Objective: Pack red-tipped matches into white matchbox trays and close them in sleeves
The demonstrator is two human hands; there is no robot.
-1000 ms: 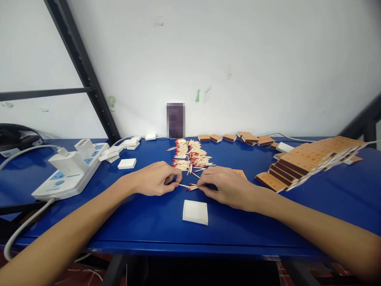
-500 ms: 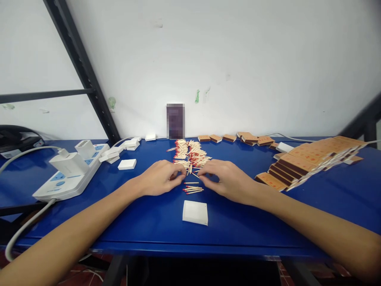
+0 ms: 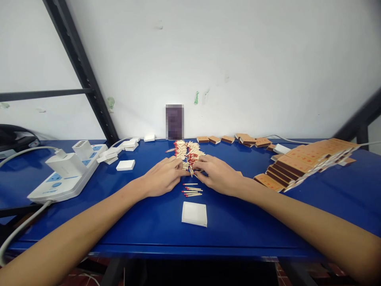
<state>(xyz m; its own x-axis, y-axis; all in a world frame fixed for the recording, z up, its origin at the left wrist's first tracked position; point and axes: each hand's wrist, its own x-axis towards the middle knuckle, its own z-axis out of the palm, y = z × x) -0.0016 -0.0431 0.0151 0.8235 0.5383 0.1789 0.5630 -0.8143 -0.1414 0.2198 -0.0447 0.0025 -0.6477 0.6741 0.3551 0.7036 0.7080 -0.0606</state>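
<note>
A heap of red-tipped matches lies on the blue table in the middle. My left hand and my right hand both rest at the heap's near edge, fingers curled and pinching into the matches. What each pinch holds is hidden by the fingers. A small bunch of loose matches lies on the table just in front of the hands. Nearer still sits a white inner matchbox tray, apart from both hands.
A white power strip with chargers and cable lies at the left, with white trays beside it. Brown matchbox sleeves are fanned out at the right, more along the wall. A black shelf frame stands at back left.
Both hands moved away from me, from the small bunch of matches up to the near edge of the heap. The small bunch was left lying on the table.
</note>
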